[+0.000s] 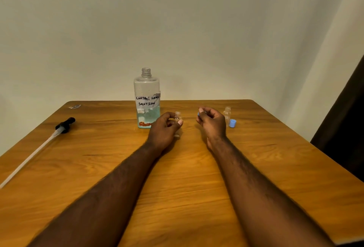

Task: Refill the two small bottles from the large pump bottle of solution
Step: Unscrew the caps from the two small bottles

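Head view: a small clear bottle [177, 115] stands upright in the left hand [165, 126], whose fingers and thumb curl round its body. Its neck is bare, and whether its base rests on the table [187, 177] I cannot tell. The right hand [212, 122], just beside it, pinches a blue cap [199, 114] between thumb and forefinger (most likely this bottle's own). Behind the left hand stands the large solution bottle [146, 97], its neck open and bluish liquid in its lower part. To the right a second small bottle [227, 113] stands uncapped, with a loose blue cap [232, 123] lying just beside it. The pump [66, 124], with its long dip tube, lies well apart on the left. The opening step looks about done, since both small bottles are uncapped and seem empty. The next move calls for setting the cap down, then tipping the large bottle slowly over a very narrow neck, where spilling is the risk.
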